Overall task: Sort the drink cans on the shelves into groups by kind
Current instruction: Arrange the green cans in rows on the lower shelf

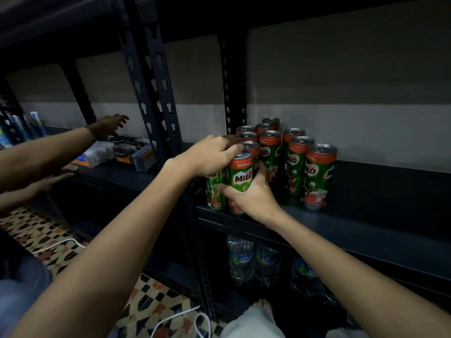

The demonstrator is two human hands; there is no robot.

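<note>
We gripped the front can (240, 175) with our right hand (249, 193) near the shelf (366, 191) front edge. Our left hand (210, 156) curled over neighbouring cans (216, 189).

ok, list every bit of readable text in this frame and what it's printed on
"MILO": front of the can gripped by the right hand.
"ORIGINAL": orange band at the top of that same can.
"MILO", partly cut off: the rightmost can and its neighbour.
Water bottle labels on the lower shelf: too blurred to read.
Boxes on the left shelf: print too small to read.
</note>
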